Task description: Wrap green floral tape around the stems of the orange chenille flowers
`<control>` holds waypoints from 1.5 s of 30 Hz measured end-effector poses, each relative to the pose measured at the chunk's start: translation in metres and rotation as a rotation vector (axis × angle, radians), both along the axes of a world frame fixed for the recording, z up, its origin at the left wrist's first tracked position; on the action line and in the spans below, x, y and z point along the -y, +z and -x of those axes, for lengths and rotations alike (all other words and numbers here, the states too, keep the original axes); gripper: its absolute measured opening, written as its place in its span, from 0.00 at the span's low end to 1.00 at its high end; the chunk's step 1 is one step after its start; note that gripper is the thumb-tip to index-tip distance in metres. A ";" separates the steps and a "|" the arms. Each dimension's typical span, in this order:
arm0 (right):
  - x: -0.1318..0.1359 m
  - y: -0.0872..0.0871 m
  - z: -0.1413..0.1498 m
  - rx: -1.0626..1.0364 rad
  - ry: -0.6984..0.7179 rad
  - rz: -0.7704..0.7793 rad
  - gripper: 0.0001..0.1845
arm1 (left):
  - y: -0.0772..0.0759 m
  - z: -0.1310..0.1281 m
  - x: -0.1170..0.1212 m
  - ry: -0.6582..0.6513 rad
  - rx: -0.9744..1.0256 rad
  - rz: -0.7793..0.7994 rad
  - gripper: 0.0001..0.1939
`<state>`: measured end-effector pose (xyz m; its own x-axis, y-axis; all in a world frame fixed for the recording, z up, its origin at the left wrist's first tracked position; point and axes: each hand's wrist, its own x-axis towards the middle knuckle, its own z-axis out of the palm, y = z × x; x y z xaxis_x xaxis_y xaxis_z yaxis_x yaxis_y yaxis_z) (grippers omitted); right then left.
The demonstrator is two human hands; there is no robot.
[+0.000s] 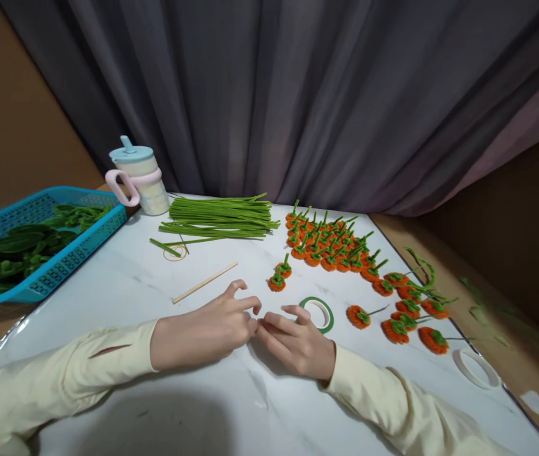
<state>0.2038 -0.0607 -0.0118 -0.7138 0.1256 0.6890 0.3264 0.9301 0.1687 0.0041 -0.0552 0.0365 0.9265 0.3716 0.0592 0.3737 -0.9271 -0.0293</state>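
My left hand point(215, 320) and my right hand point(292, 339) meet fingertip to fingertip over the white marbled table point(259, 405). Both are closed in a pinch, and whatever lies between the fingertips is too small or hidden to make out. Just behind my right hand lies a roll of green tape point(330, 322). Two orange persimmon-like pieces with green tops point(277, 282) sit a little beyond my hands. A thin wooden stick point(205, 282) rests behind my left hand.
Rows of orange pieces point(330, 259) stand at the back right, with looser wired ones point(395, 330) nearer. Green pipe cleaners point(221, 215) lie at the back, beside a lidded cup point(154, 196). A blue basket point(72, 263) holds green leaves at left. A white ring point(475, 369) lies at the right edge.
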 end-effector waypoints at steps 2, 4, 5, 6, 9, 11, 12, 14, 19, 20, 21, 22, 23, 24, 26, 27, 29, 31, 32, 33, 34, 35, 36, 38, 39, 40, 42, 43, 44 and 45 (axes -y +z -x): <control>-0.001 0.000 0.000 -0.030 -0.034 0.049 0.13 | -0.003 0.001 -0.001 0.008 0.031 -0.034 0.10; -0.002 0.001 0.001 -0.061 -0.051 0.088 0.12 | -0.005 0.000 -0.002 0.023 0.060 -0.068 0.10; -0.002 0.002 0.001 -0.070 -0.053 0.103 0.12 | -0.005 0.000 -0.002 0.031 0.071 -0.087 0.10; -0.002 0.002 0.001 -0.076 -0.055 0.118 0.12 | -0.005 0.000 -0.002 0.039 0.080 -0.105 0.09; -0.001 0.003 0.003 -0.089 -0.069 0.151 0.11 | -0.003 -0.001 0.000 0.036 0.091 -0.139 0.10; 0.000 0.003 0.003 -0.094 -0.082 0.164 0.11 | -0.001 -0.001 0.000 0.011 0.101 -0.135 0.11; 0.000 0.003 0.003 -0.094 -0.086 0.162 0.12 | -0.001 -0.001 0.000 -0.004 0.104 -0.131 0.11; 0.001 0.002 0.003 -0.088 -0.089 0.144 0.12 | 0.000 -0.001 0.000 -0.022 0.103 -0.124 0.10; 0.000 -0.001 0.001 -0.078 -0.065 0.082 0.13 | 0.001 -0.002 -0.001 -0.033 0.098 -0.134 0.11; 0.000 -0.001 0.001 -0.076 -0.063 0.071 0.13 | 0.001 -0.001 -0.002 -0.034 0.091 -0.142 0.11; 0.000 -0.001 0.001 -0.075 -0.065 0.061 0.13 | 0.001 -0.001 -0.002 -0.035 0.082 -0.152 0.11; -0.001 -0.001 0.000 -0.076 -0.071 0.053 0.13 | 0.001 -0.001 -0.003 -0.036 0.074 -0.166 0.11; -0.001 -0.001 0.000 -0.078 -0.079 0.046 0.12 | 0.000 0.000 -0.003 -0.037 0.073 -0.178 0.11; -0.001 -0.001 0.000 -0.077 -0.084 0.040 0.12 | 0.000 0.001 -0.004 -0.040 0.079 -0.186 0.11; -0.002 -0.001 0.000 -0.067 -0.087 0.030 0.13 | -0.001 0.002 -0.005 -0.040 0.102 -0.186 0.11; -0.002 -0.001 0.000 -0.061 -0.085 0.027 0.13 | -0.001 0.002 -0.005 -0.040 0.109 -0.180 0.11; -0.001 -0.001 0.000 -0.055 -0.082 0.034 0.14 | 0.000 0.002 -0.005 -0.041 0.106 -0.169 0.11; 0.000 0.000 0.001 -0.058 -0.088 0.067 0.14 | 0.001 0.001 -0.004 -0.052 0.094 -0.164 0.11; 0.000 0.000 0.001 -0.059 -0.093 0.090 0.14 | 0.001 0.001 -0.003 -0.059 0.089 -0.162 0.11; 0.000 0.001 0.002 -0.058 -0.095 0.111 0.14 | 0.002 0.000 -0.003 -0.063 0.085 -0.160 0.11; 0.000 0.001 0.002 -0.058 -0.097 0.127 0.15 | 0.002 0.000 -0.003 -0.065 0.082 -0.159 0.11; 0.000 0.001 0.002 -0.057 -0.097 0.135 0.15 | 0.003 0.000 -0.002 -0.067 0.076 -0.158 0.12; 0.000 0.001 0.002 -0.057 -0.095 0.137 0.15 | 0.003 0.000 -0.002 -0.068 0.070 -0.156 0.12; 0.000 0.000 0.002 -0.056 -0.088 0.126 0.14 | 0.003 0.001 -0.002 -0.074 0.057 -0.153 0.12; 0.000 -0.001 0.001 -0.055 -0.084 0.115 0.14 | 0.003 0.001 -0.002 -0.076 0.049 -0.153 0.12; -0.001 -0.002 0.001 -0.051 -0.082 0.105 0.14 | 0.002 0.001 -0.002 -0.075 0.040 -0.153 0.12; -0.002 -0.004 0.000 -0.038 -0.082 0.086 0.14 | 0.001 0.002 -0.002 -0.068 0.026 -0.150 0.12; -0.002 -0.005 0.000 -0.033 -0.083 0.077 0.14 | 0.000 0.002 -0.003 -0.067 0.025 -0.147 0.12; -0.003 -0.006 -0.001 -0.030 -0.085 0.070 0.14 | -0.001 0.002 -0.003 -0.066 0.031 -0.141 0.12; -0.003 -0.006 -0.001 -0.028 -0.085 0.062 0.14 | -0.002 0.002 -0.003 -0.069 0.043 -0.135 0.11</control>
